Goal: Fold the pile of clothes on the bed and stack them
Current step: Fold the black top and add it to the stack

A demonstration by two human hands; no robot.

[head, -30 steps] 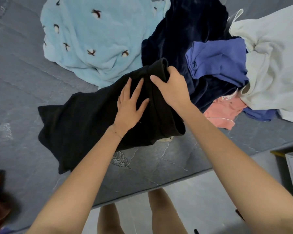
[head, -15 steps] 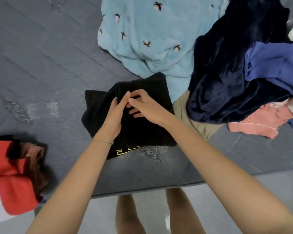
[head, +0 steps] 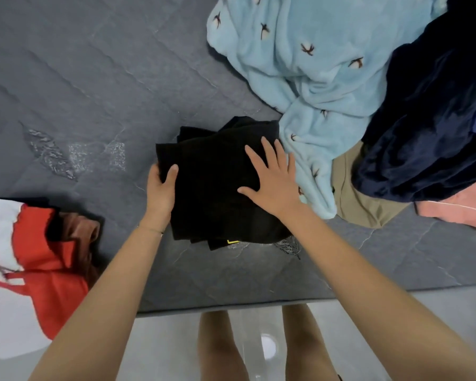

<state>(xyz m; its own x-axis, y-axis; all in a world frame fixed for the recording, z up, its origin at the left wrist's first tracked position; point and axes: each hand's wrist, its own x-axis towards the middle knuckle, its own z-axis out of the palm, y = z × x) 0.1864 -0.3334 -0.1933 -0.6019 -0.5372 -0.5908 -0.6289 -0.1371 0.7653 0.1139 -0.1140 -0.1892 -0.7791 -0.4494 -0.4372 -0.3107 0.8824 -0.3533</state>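
Observation:
A black garment [head: 215, 188] lies folded into a compact bundle on the grey bed [head: 94, 78], a yellow mark showing at its near edge. My left hand [head: 161, 192] grips the bundle's left edge, thumb on top. My right hand [head: 272, 180] presses flat on its right side with fingers spread. The unfolded pile sits to the right: a light blue fleece [head: 308, 67] with small bird prints, a dark navy plush garment [head: 429, 127], a tan piece [head: 360, 204] and a pink piece [head: 456, 210].
A red, white and brown heap of clothes [head: 39, 257] lies at the bed's left near corner. The bed's front edge [head: 231, 306] runs just before my legs, with pale floor [head: 259, 345] below. Bare grey mattress stretches to the upper left.
The black garment has gone from spread out to a small folded bundle. My left hand moved to its left edge and my right hand flattened on top. The view shifted left.

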